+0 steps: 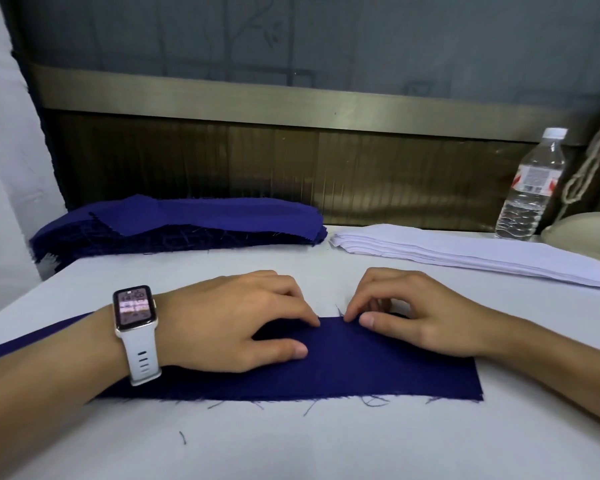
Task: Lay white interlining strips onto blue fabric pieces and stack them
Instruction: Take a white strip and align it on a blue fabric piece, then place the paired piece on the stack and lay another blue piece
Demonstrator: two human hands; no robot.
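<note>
One blue fabric piece (378,368) lies flat beneath the fingers. The left fingers (302,306), loosely bent, press its far edge, and the right fingers (359,299) curl there, grip unclear. Beyond them lie one blue stack (187,220) and one white strip stack (465,254).

Light: soft, even, moderately bright, diffuse; cool cast on the white table (291,452). Shadows faint. Small highlights on the bottle (530,188), upper right. The blue fabric piece (361,368) renders dark, weave unresolved. Straight lines bow at frame edges; upper background soft.
</note>
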